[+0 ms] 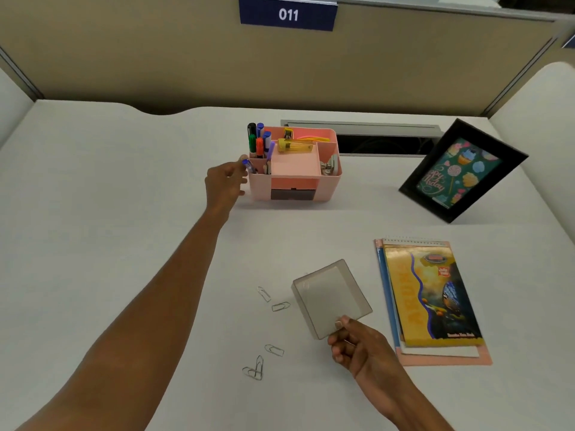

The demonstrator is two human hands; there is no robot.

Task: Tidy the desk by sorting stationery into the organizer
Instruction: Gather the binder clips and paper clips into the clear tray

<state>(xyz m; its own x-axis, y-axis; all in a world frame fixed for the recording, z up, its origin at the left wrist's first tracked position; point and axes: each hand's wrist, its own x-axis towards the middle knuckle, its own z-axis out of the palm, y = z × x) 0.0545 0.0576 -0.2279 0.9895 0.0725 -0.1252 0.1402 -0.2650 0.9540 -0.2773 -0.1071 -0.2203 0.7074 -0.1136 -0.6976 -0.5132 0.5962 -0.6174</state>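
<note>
Wide white desk, and at the back of it sits the pink organizer, markers upright in its rear left slot and a yellow stapler lying across the middle. To the right a black picture frame leans back, with a stack of notebooks lying flat nearer the person.

Down front, the right hand pinches a grey see-through tray by its near corner, thumb on top and fingers curled beneath, with the tray tilted up off the desk. It looks like thin, stiff plastic, light and probably slick, so a rim pinch like this one seems right.

Now the left arm is stretched long across the desk. The left hand is at the organizer's front left corner, with fingertips closed on a blue pen angled tip-down into the front left compartment. The pen should be light and rigid with a smooth barrel, and holding the upper end lets it drop in cleanly.

Smallest of all are the paper clips, scattered loose on the desk between the two arms, just left of the tray. They are wiry, flat and featherweight, so they will likely be fiddly to pinch and easier to slide and scoop.
</note>
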